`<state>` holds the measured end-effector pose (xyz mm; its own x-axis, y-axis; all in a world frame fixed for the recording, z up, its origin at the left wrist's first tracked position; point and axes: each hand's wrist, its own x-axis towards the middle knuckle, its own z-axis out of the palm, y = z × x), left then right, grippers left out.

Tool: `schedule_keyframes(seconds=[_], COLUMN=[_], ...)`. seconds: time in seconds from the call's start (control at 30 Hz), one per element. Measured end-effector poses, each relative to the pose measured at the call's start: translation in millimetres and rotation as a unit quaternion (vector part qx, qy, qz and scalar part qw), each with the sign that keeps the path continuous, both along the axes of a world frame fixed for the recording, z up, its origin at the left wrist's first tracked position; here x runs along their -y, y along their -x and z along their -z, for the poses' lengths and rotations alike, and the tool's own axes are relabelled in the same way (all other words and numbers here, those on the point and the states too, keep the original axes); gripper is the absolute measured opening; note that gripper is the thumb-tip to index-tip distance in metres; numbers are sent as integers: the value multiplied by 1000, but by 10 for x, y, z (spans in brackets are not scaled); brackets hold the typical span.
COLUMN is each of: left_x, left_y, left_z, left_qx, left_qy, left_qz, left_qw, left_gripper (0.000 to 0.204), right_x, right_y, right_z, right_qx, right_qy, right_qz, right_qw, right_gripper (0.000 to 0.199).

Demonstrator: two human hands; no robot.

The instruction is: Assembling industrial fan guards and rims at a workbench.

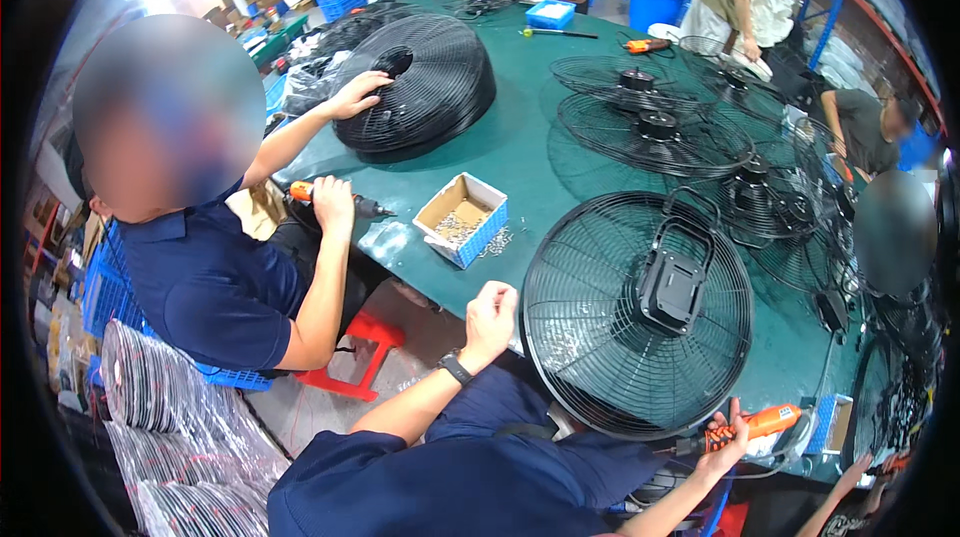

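A round black fan (pixel 585 287) with a wire guard leans at the table's near edge in front of me, its square motor housing (pixel 672 289) and handle facing up. My left hand (pixel 490 319), a dark band on its wrist, is closed just beside the guard's left rim. Whatever its fingers hold, if anything, is hidden. Below the fan's lower right rim, my right hand (pixel 725 439) grips an orange and black electric screwdriver (pixel 772 421), whose dark front end points left. Beyond my left hand stands an open blue-and-white box (pixel 487 237) of small screws, with more screws spilled next to it.
A co-worker on the left holds another electric screwdriver (pixel 301 191) and touches a stack of black fan guards (pixel 450 87). Several fan assemblies (pixel 655 127) cover the green table's (pixel 530 167) right side. A red stool (pixel 365 357) stands below the left edge. Other people work across the table.
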<state>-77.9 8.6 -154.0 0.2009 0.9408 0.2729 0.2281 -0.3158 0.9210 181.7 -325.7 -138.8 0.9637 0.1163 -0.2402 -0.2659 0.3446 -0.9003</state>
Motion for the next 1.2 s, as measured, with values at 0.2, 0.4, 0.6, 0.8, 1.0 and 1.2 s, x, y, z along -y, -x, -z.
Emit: schedule_keyframes(seconds=[0.2,0.4,0.6,0.8,1.0,1.2], left_x=[70,362,538,656,968,1049], left_y=[301,361,362,226,-35,-102], left_z=[-295,-416,-610,-589,-708,-741], left_qx=[269,313,258,261,197,139], left_qy=[386,525,608,670,695,717], left_qz=[89,161,263,374,442,427], left_qw=[878,775,703,586,532,533], left_gripper=[10,4,11,10,14,16], right_x=[23,71,-166,-245,-471,-598], right_y=[112,159,367,755,1310,1462], right_z=[17,50,-316,-839,-1322,-1364], right_qx=[0,-9,27,242,375,385], right_qy=[-37,-95,-75,-157,-249,-290], right_qz=[14,40,176,163,-26,-147], right_qw=[999,995,981,944,893,863], right_gripper=[32,31,41,37,41,48])
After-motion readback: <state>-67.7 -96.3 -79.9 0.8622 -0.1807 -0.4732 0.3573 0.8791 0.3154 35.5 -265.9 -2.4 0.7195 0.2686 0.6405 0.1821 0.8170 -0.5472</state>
